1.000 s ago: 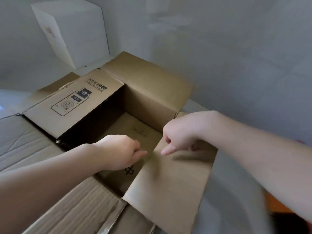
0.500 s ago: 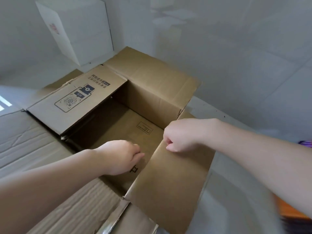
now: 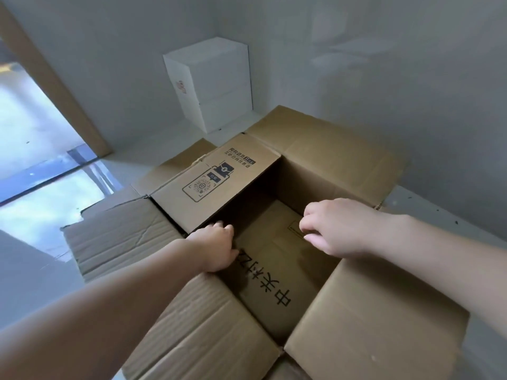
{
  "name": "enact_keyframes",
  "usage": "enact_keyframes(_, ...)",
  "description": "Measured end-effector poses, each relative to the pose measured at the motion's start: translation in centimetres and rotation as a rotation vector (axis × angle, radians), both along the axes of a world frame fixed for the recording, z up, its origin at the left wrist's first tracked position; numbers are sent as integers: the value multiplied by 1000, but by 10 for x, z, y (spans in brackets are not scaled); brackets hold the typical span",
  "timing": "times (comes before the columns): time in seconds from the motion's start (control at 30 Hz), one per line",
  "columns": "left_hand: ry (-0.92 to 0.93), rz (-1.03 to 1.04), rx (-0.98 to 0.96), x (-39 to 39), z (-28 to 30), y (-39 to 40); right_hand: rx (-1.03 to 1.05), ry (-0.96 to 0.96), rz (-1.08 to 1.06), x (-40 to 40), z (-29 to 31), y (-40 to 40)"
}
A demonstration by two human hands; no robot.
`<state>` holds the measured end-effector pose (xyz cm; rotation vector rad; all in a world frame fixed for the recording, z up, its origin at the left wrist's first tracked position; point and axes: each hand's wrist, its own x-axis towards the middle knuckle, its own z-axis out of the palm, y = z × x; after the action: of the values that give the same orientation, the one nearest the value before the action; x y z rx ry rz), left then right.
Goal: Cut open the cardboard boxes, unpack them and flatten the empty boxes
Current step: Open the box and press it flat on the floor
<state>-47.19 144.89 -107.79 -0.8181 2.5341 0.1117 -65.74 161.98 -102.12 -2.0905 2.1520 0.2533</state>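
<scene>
Both hands' fingertips hidden inside cardboard box.

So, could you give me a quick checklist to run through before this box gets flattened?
1. Cardboard box emptied: ok, only the bare inner bottom with printed characters shows.
2. Top flaps opened outward: not ok, the printed flap leans over the opening; the other three are folded out.
3. Left hand free: cannot tell, its fingers are curled at the printed flap's lower edge and hidden.
4. Right hand free: ok, fingers curled over the opening, holding nothing visible.
5. Bottom seam cut: cannot tell, the bottom looks closed from inside.
6. Floor space: not ok, the white box stands just behind.
</scene>
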Motion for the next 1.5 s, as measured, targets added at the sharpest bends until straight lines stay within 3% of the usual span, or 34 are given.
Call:
enact_keyframes(0.13, 82, 76, -26, 7, 4, -7, -27, 8, 12, 4, 4, -10)
enact_keyframes(0.37, 466, -86, -382, 11, 47, -49, -169, 70, 83, 21, 19, -48)
enact_keyframes(0.5, 492, -93, -501, 19, 57, -98, -207, 72, 95, 27, 32, -73)
enact_keyframes(0.63, 424, 47, -524, 29, 34, -140, -206, 114, 68, 25, 40, -105)
enact_keyframes(0.97, 275, 227, -267, 38, 0, -162, -12, 150, -71, 3, -7, -141)
enact_keyframes(1.07, 353, 39, -231, 34, 9, -121, 40, 151, -187, -21, -15, -129)
enact_keyframes(1.17, 369, -237, 70, 34, 25, -51, 65, 157, -311, -48, -11, -110)
enact_keyframes(1.27, 229, -551, 360, 40, 39, 21, 69, 196, -428, -73, -8, -83)
enact_keyframes(1.37, 141, -742, 386, 44, 47, 72, 39, 237, -630, -95, -11, -59)
enact_keyframes(1.5, 111, -711, 291, 37, 50, 109, 118, 146, -875, -115, -19, -27)
